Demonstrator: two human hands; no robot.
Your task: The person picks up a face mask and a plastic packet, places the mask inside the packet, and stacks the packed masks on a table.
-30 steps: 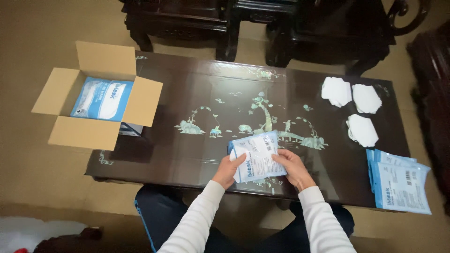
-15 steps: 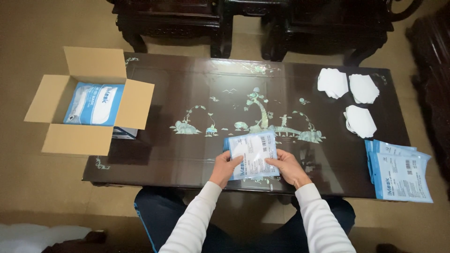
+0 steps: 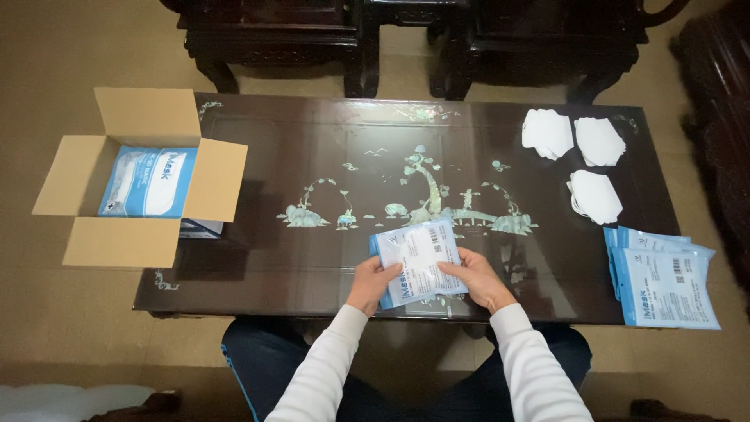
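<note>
Dark lacquered wood with pale inlay fills our view, a low table (image 3: pixel 328 266) set on a tan floor. Nearest us, our knees in dark trousers sit under its front edge, and our white sleeves reach forward. Between both hands we hold a light blue packet (image 3: pixel 418 259) just over the table's near edge: our left hand (image 3: pixel 373 283) grips its lower left side, our right hand (image 3: pixel 478 280) has its fingers curled over the right edge. Off to the right, near the corner, lies a stack of like packets (image 3: pixel 664 281). Farther back on that side we see three white masks (image 3: pixel 582 156) lying close together. At the left end an open cardboard box (image 3: pixel 129 117) overhangs the table, with a blue pack (image 3: pixel 148 181) inside. Beyond the table stand dark carved chairs (image 3: pixel 406 35).
</note>
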